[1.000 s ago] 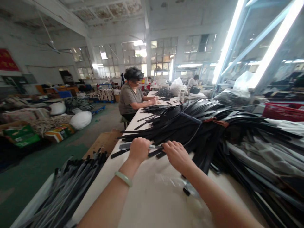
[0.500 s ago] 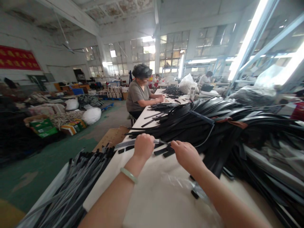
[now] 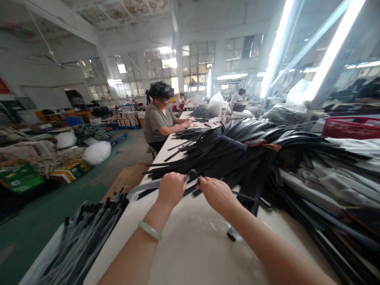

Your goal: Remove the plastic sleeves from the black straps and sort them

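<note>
Both hands are closed on one long piece above the near part of the table. My left hand (image 3: 171,190) grips a clear plastic sleeve (image 3: 141,187), whose flat end trails out to the left. Opposite it, my right hand (image 3: 216,194) pinches a black strap (image 3: 194,173) that bows up in a small loop between the two fists. A dark length runs on behind the right wrist. How far the strap sits inside the sleeve is hidden by my left fingers. Just beyond lies a big pile of black straps (image 3: 219,158), tied with a brown band (image 3: 265,145).
Sleeved straps (image 3: 80,237) fill a holder left of the white table (image 3: 178,245). A scrap of clear plastic with a black end (image 3: 233,232) lies near my right forearm. A co-worker (image 3: 160,118) sits at the table's far left side. A red basket (image 3: 352,127) stands at right.
The strap between my hands was fairly straight and now bends up into a loop. My hands are slightly closer together. The view has turned to the right.
</note>
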The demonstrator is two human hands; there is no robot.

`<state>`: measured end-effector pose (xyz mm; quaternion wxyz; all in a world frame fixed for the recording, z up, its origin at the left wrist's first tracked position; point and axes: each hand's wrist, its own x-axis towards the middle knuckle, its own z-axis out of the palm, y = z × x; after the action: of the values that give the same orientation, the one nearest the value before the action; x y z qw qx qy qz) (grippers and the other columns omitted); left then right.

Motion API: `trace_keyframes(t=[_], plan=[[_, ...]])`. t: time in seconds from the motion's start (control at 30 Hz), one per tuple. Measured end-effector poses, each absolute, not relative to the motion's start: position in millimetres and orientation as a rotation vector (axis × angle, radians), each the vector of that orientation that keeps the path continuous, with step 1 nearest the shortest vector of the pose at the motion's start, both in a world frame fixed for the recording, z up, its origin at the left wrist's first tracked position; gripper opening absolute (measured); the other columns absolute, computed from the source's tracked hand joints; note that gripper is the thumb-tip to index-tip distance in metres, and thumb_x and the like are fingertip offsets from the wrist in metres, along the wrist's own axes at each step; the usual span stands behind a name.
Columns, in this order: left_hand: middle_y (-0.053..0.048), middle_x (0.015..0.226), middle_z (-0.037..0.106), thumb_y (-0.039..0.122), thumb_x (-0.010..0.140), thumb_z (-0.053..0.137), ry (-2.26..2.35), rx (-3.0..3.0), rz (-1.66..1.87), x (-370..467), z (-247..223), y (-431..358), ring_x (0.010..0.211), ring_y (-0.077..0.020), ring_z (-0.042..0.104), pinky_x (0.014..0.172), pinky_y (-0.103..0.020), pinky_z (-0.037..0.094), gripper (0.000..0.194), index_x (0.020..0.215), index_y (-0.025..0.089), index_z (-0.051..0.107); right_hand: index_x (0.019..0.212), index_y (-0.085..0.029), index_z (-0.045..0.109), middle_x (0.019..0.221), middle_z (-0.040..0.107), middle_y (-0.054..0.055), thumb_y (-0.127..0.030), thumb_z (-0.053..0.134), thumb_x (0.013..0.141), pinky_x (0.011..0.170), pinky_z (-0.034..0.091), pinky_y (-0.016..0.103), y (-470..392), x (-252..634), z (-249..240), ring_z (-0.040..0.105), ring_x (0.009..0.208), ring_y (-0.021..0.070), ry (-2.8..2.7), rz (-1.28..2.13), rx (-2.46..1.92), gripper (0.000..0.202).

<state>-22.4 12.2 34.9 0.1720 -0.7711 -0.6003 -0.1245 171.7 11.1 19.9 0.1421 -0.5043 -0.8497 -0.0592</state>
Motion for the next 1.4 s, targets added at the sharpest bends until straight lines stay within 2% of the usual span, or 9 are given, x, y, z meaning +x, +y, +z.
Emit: trace_keyframes(t=[0.13,0.2,0.27,0.43,0.7,0.9,1.03,1.17,1.4], plan=[[-0.011,0.079,0.064,0.020,0.087,0.049,-1.740,-2.117,-0.374,-38,40,16,0.086,-0.0269,0.060,0.073,-0.036,0.041,0.021,0.071,0.015,0.063,0.141,-0.026,0.038,0.093,0.065,0.004,-0.038,0.043,0.098,0.066,0.040,0.025,10,182,30,0.065,0.083,0.0174,-2.424,-0.176,-1.436,0.045],[-0.010,0.079,0.064,0.020,0.087,0.049,-1.716,-2.132,-0.373,-43,42,17,0.086,-0.0264,0.059,0.073,-0.036,0.040,0.021,0.071,0.016,0.062,0.145,-0.036,0.031,0.091,0.062,0.001,-0.035,0.043,0.098,0.066,0.038,0.024,9,185,34,0.063,0.080,0.0146,-2.499,-0.166,-1.287,0.049],[-0.009,0.079,0.063,0.021,0.089,0.048,-1.672,-2.171,-0.370,-40,42,15,0.086,-0.0257,0.057,0.073,-0.036,0.040,0.023,0.072,0.017,0.062,0.139,-0.039,0.042,0.088,0.060,0.000,-0.030,0.043,0.098,0.066,0.037,0.023,7,184,36,0.061,0.080,0.0138,-2.542,-0.162,-1.189,0.042],[-0.007,0.079,0.062,0.020,0.091,0.044,-1.599,-2.251,-0.377,-14,31,10,0.086,-0.0245,0.056,0.073,-0.036,0.038,0.026,0.072,0.018,0.062,0.114,-0.030,0.063,0.089,0.060,0.003,-0.027,0.047,0.096,0.068,0.039,0.025,0,171,34,0.059,0.083,0.0162,-2.472,-0.198,-1.215,0.025],[-0.006,0.079,0.062,0.023,0.088,0.052,-1.703,-2.193,-0.501,-20,30,14,0.084,-0.0235,0.055,0.072,-0.034,0.038,0.019,0.070,0.018,0.057,0.115,-0.018,0.063,0.091,0.061,0.007,-0.031,0.037,0.099,0.077,0.046,0.026,4,173,26,0.059,0.082,0.0170,-2.004,0.034,-1.171,0.033],[-0.006,0.075,0.062,0.032,0.097,0.035,-1.695,-2.205,-0.542,-13,30,7,0.080,-0.0229,0.057,0.070,-0.035,0.036,0.037,0.070,0.019,0.058,0.101,-0.019,0.065,0.087,0.060,0.007,-0.028,0.041,0.096,0.074,0.048,0.026,-6,156,22,0.059,0.079,0.0168,-2.010,0.212,-0.967,0.027],[-0.007,0.078,0.064,0.028,0.094,0.041,-1.683,-2.257,-0.534,-3,22,5,0.083,-0.0230,0.058,0.071,-0.034,0.038,0.030,0.074,0.018,0.061,0.106,-0.019,0.063,0.092,0.062,0.008,-0.025,0.045,0.093,0.078,0.049,0.028,-8,147,13,0.059,0.083,0.0179,-2.006,0.283,-0.933,0.022],[-0.006,0.078,0.064,0.024,0.085,0.052,-1.678,-2.317,-0.497,-3,17,8,0.081,-0.0229,0.059,0.069,-0.033,0.039,0.015,0.075,0.018,0.063,0.105,-0.018,0.061,0.101,0.064,0.009,-0.022,0.049,0.091,0.084,0.048,0.030,-3,148,5,0.060,0.093,0.0198,-2.029,0.320,-1.012,0.019],[-0.013,0.080,0.063,0.025,0.093,0.037,-1.785,-2.126,-0.500,-32,34,16,0.085,-0.0276,0.058,0.072,-0.037,0.040,0.032,0.074,0.015,0.061,0.097,-0.020,0.065,0.091,0.068,0.007,-0.036,0.035,0.099,0.074,0.044,0.027,6,166,20,0.065,0.084,0.0187,-2.308,0.155,-1.357,0.034]])
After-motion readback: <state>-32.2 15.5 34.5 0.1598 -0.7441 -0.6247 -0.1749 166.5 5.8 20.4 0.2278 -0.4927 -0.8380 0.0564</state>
